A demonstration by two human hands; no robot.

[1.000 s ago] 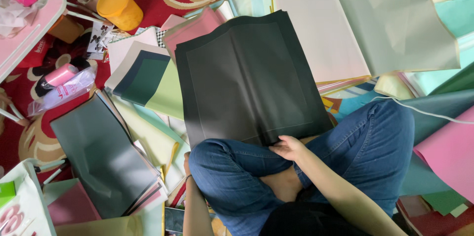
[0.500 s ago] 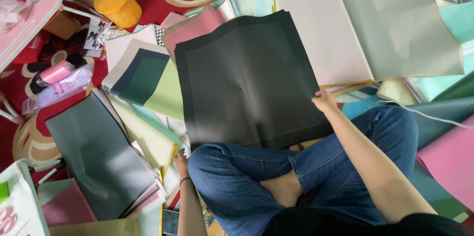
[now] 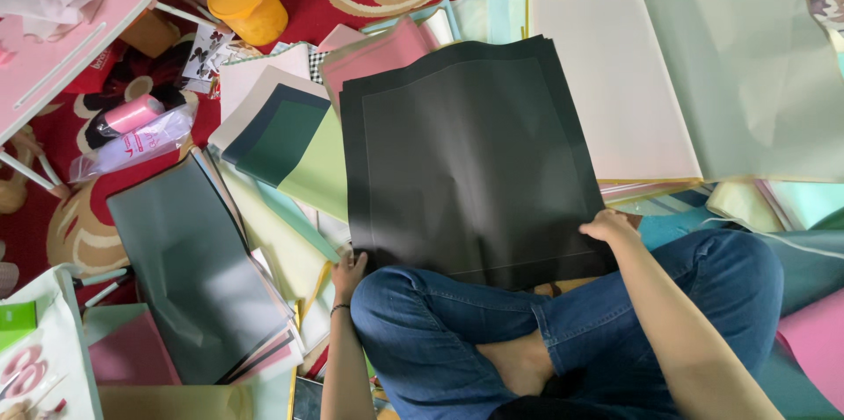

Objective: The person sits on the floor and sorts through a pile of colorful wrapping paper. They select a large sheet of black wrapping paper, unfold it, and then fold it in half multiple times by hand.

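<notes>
A large black sheet (image 3: pixel 470 152) with a darker border lies spread on the floor in front of my crossed legs in blue jeans. My right hand (image 3: pixel 608 227) rests on its near right edge, fingers curled over the sheet. My left hand (image 3: pixel 348 269) is at the near left corner, fingers against the sheet's edge beside my knee. Whether either hand pinches the sheet I cannot tell for sure; both touch it.
Stacks of coloured sheets surround me: a cream sheet (image 3: pixel 607 68) and pale green sheet (image 3: pixel 747 68) at right, a dark grey stack (image 3: pixel 189 271) at left, green ones (image 3: pixel 290 143) between. A yellow cup (image 3: pixel 246 3) stands on the red carpet. A pink table (image 3: pixel 61 29) is far left.
My right hand has slid from the middle near edge out to the right edge, then back down to the sheet's near right corner. The black sheet now lies flatter and squarer.
</notes>
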